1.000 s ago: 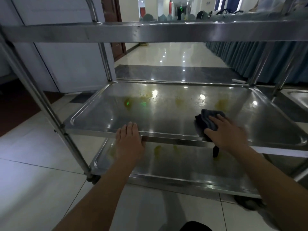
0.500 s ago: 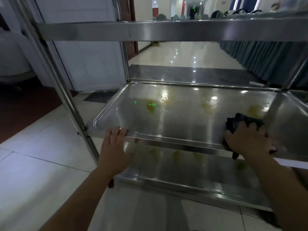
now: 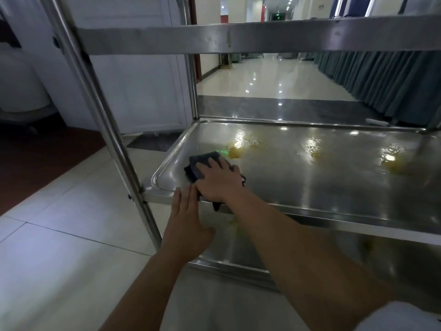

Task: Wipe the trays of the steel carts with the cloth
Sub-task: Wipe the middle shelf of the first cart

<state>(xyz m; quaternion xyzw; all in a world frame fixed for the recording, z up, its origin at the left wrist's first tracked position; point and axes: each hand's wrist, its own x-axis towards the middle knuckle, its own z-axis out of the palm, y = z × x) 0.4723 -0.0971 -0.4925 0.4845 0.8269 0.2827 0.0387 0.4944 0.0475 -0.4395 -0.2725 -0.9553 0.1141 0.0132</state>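
The steel cart's middle tray [image 3: 334,187] is wet and shiny, with yellow stains [image 3: 235,152] across its far half. A dark blue-grey cloth [image 3: 199,164] lies bunched in the tray's near left corner. My right hand [image 3: 218,181] lies on top of the cloth and presses it down with spread fingers; a tail of cloth hangs over the front rim. My left hand [image 3: 188,218] has straight fingers whose tips touch the front rim, right beside my right hand. The lower tray [image 3: 238,254] shows beneath, partly hidden by my arms.
The cart's top tray rim [image 3: 238,37] crosses the view overhead. A steel post [image 3: 102,115] stands at the cart's near left corner. A white door is behind on the left, grey table skirts [image 3: 386,80] run along the right, and tiled floor lies all around.
My right hand has swept the cloth from the tray's right end to its near left corner. My left hand stays on the front rim, now next to my right hand. The view has shifted right.
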